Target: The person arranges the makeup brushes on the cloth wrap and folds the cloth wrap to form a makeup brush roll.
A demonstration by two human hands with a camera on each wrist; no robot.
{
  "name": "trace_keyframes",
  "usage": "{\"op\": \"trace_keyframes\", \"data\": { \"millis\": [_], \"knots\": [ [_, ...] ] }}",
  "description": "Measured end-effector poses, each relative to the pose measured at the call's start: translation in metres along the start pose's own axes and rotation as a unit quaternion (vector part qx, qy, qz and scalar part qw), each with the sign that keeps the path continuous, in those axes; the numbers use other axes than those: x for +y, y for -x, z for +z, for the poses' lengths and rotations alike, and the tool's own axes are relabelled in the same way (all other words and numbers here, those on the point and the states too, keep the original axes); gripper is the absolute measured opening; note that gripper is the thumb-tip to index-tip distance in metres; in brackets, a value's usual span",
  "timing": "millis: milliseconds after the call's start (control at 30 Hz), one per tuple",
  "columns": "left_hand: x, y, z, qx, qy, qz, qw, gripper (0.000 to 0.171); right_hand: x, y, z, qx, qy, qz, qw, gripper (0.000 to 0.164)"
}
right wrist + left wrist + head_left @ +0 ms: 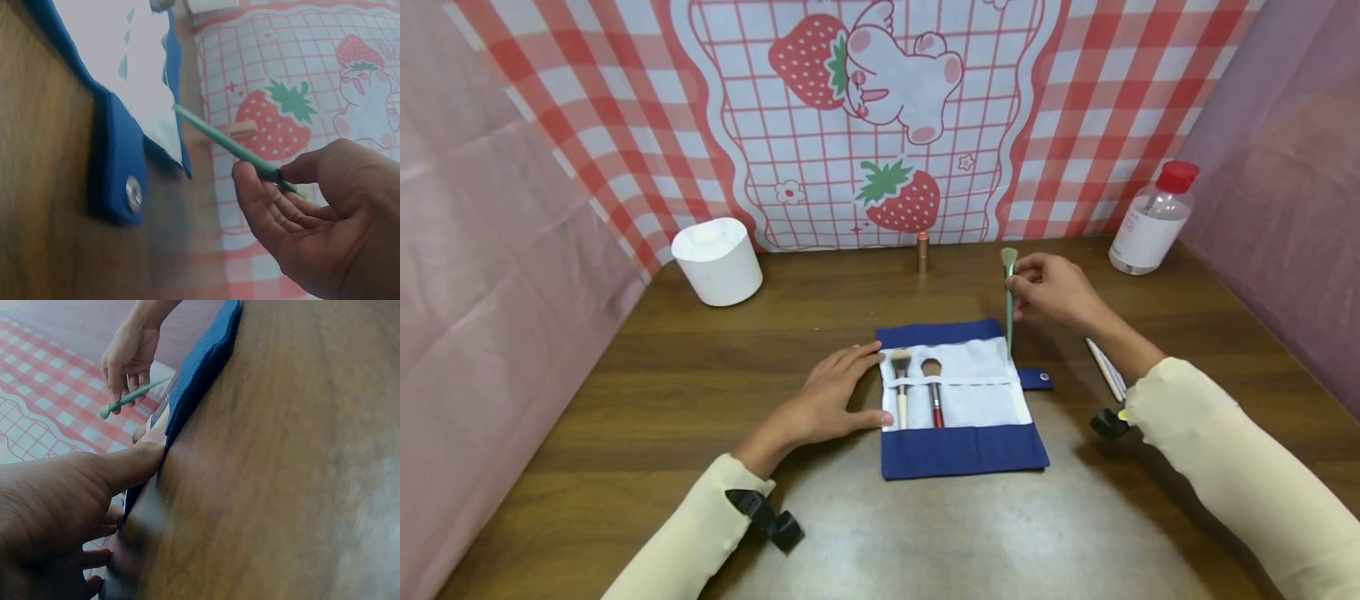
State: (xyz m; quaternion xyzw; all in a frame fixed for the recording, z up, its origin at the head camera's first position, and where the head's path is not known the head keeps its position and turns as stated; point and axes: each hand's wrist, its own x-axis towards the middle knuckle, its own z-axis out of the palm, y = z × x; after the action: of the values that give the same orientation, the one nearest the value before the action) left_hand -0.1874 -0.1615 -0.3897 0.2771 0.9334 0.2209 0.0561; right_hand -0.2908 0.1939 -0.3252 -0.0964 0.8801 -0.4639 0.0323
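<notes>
A blue and white fabric brush roll [958, 450] lies unfolded on the table. Tucked in its white band are a pale-handled makeup brush [902, 396] and a red-handled makeup brush [936, 400]. My right hand [1056, 287] pinches a green makeup brush [1009, 304] between thumb and fingers, bristles up, its thin end over the roll's right edge. In the right wrist view the green brush [219, 137] slants down to the white cloth. My left hand [831, 400] rests at the roll's left edge, fingers extended, thumb [134, 464] on the border.
A white cylindrical container [718, 265] stands at the back left. A copper-coloured tube [922, 252] stands at the back middle. At the back right is a clear bottle with a red cap [1152, 221]. A white pen-like stick [1105, 369] lies beneath my right forearm. A snap tab [1036, 379] juts from the roll.
</notes>
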Motion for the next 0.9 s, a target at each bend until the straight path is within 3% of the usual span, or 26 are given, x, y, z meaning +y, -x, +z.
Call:
{"op": "trace_keyframes", "data": {
  "millis": [167,333,433,700,900],
  "knots": [
    [0.0,0.0,0.0,-0.002,0.0,-0.002,1.0,0.094,0.004,-0.005,0.017,-0.016,-0.117,0.021,0.993,0.043],
    [-0.001,0.0,0.0,-0.001,0.002,-0.002,1.0,0.094,0.007,-0.01,0.033,-0.031,-0.178,0.035,0.983,0.045],
    [-0.001,0.0,0.0,-0.002,0.003,-0.003,1.0,0.094,0.009,-0.011,0.039,-0.038,-0.192,0.036,0.98,0.045],
    [-0.001,0.0,0.0,-0.004,0.006,-0.006,1.0,0.094,0.009,-0.007,0.051,-0.063,-0.209,0.033,0.975,0.065],
    [0.0,0.0,0.0,-0.003,0.004,-0.004,1.0,0.094,0.008,-0.003,0.054,-0.099,-0.181,0.035,0.978,0.064]
  ]
}}
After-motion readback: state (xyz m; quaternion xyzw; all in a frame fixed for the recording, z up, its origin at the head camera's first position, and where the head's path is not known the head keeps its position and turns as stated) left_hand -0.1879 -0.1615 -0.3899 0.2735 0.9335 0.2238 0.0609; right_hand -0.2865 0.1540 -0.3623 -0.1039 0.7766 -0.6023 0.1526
